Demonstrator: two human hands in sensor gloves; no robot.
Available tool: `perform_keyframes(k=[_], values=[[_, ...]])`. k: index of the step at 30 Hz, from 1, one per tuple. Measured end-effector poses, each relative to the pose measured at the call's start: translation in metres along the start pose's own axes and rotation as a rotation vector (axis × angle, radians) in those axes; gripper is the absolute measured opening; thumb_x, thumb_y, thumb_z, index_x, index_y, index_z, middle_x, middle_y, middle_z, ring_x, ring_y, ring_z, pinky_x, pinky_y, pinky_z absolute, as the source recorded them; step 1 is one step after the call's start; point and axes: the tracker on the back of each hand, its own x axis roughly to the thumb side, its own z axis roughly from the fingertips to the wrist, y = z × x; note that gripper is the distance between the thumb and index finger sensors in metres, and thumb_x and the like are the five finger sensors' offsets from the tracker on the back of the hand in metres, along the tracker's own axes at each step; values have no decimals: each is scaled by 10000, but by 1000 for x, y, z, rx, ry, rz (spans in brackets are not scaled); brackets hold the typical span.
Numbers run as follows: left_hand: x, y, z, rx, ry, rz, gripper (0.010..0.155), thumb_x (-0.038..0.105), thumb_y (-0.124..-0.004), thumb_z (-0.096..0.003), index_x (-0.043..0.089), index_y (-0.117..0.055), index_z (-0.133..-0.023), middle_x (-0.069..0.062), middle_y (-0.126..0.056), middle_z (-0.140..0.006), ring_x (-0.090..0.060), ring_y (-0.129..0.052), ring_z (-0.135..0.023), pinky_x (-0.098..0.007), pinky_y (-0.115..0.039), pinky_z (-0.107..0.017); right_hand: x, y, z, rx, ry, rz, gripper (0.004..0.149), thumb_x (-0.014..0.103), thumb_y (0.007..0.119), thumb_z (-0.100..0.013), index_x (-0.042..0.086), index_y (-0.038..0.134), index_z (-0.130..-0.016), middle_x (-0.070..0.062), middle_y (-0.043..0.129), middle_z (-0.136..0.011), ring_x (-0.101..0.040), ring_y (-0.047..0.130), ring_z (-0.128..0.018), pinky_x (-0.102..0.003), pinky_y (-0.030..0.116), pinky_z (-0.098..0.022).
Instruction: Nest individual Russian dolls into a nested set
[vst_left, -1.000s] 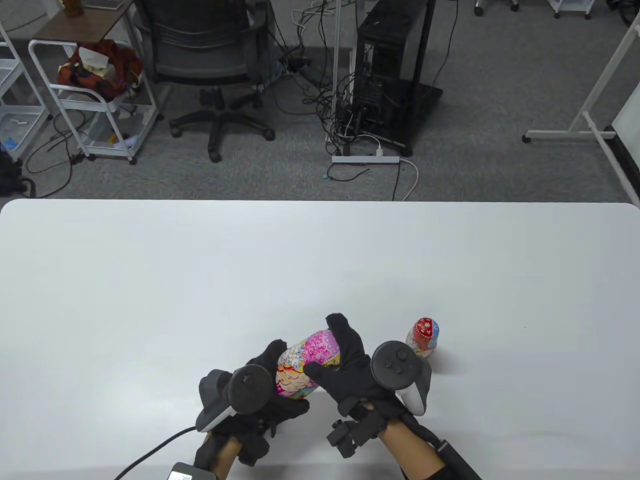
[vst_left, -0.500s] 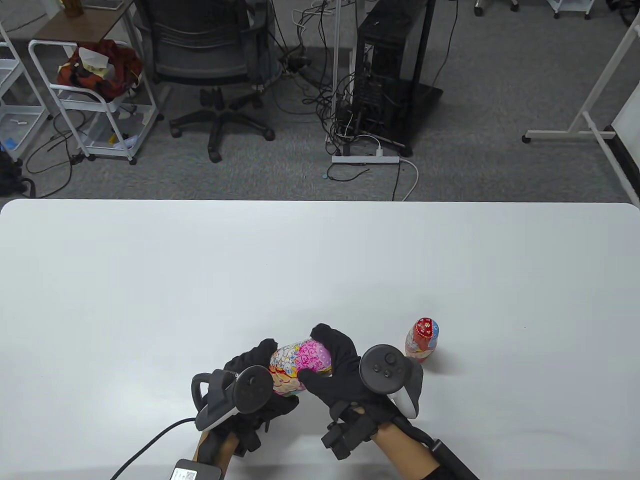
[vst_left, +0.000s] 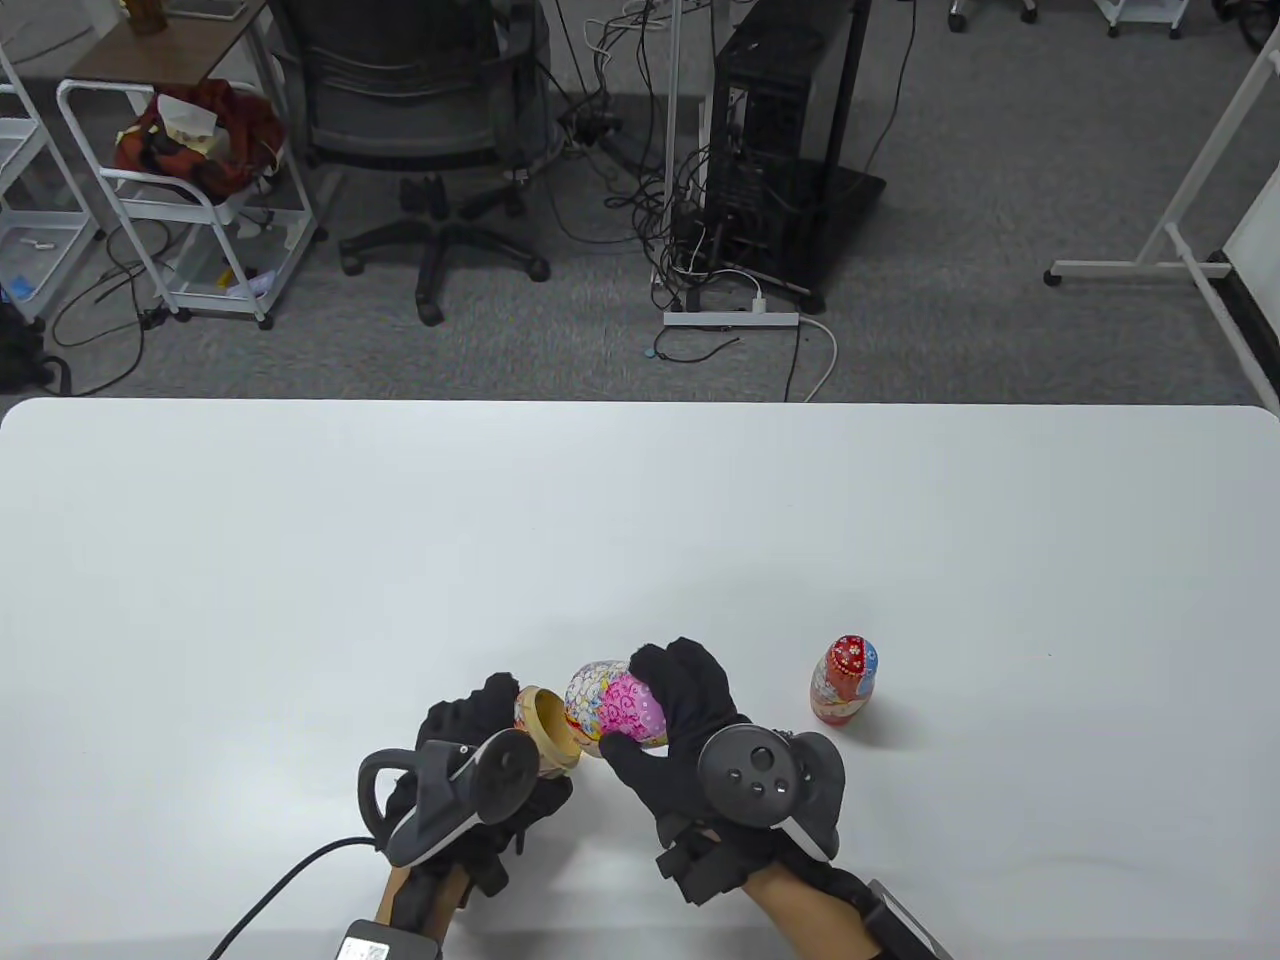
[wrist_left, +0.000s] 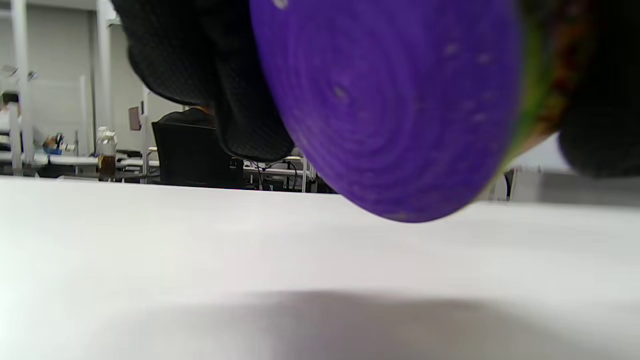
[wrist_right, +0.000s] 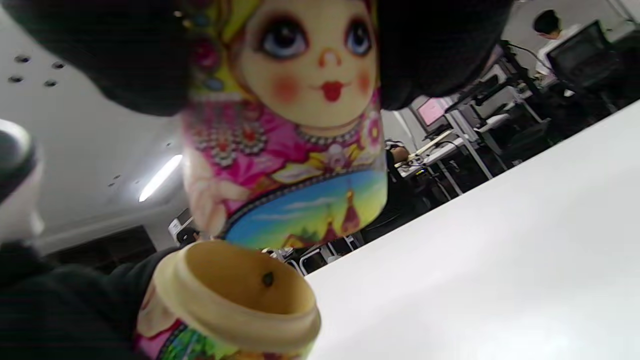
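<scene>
Now that the big doll is apart above the bench (vst_left: 300, 560), left hand (vst_left: 470, 760) fingers wrap its hollow base (vst_left: 545, 730), right hand (vst_left: 690, 740) fingers clasp its top (vst_left: 615, 705). Both halves look light, rigid, thin-walled and glossy, best gripped around the sides; the small red doll (vst_left: 845, 680) stands beside them.

bright even light | soft shadows | wrist views blurred close-up

Pink floral doll top (vst_left: 620, 708); tan-lined bottom half (vst_left: 548, 732) with purple base; red-and-blue small doll (vst_left: 845, 679).

1 overhead table (vst_left: 300, 560) view, 2 close, low wrist views.
</scene>
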Motion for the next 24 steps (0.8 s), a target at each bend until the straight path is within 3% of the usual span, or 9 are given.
perform_keyframes(k=[6, 15, 19, 23, 24], values=[[-8, 3, 5, 0, 50, 147, 1177, 776, -935, -246, 118, -391, -1056, -101, -732, -1014, -298, -884, -907, -571, -701, -692, -29, 13, -6, 100, 99, 430, 819, 576, 819, -439, 378, 273, -1016, -193, 423, -1071, -390, 758, -848, -528, 701, -614], [-2, 0, 5, -17, -30, 132, 1171, 785, -927, -244, 191, -355, -1075, -129, -659, -1082, -332, -830, -962, -594, -677, -702, -55, 39, -6, 320, 211, 504, 749, 553, 789, -461, 385, 328, -1026, -183, 419, -1087, -406, 706, -900, -559, 660, -644], [4, 6, 7, 30, -60, 129, 1172, 788, -924, -240, 188, -357, -1073, -103, -689, -1066, -309, -853, -949, -581, -693, -699, -54, 35, -8, 337, 217, 481, 761, 558, 774, -467, 386, 294, -1032, -191, 404, -1096, -416, 668, -931, -563, 649, -653], [7, 8, 9, 36, -62, 149, 1173, 788, -924, -239, 187, -358, -1073, -87, -709, -1051, -307, -863, -941, -580, -696, -697, -47, 7, -12, 183, 188, 424, 762, 623, 730, -452, 404, 292, -1035, -142, 308, -1133, -432, 476, -1025, -594, 524, -722], [6, 8, 9, 32, -64, 158, 1172, 791, -921, -239, 185, -363, -1072, -83, -716, -1045, -307, -866, -937, -579, -698, -696, -46, -8, -14, 100, 194, 421, 744, 622, 728, -455, 397, 323, -1037, -129, 311, -1136, -428, 456, -1031, -592, 509, -729]])
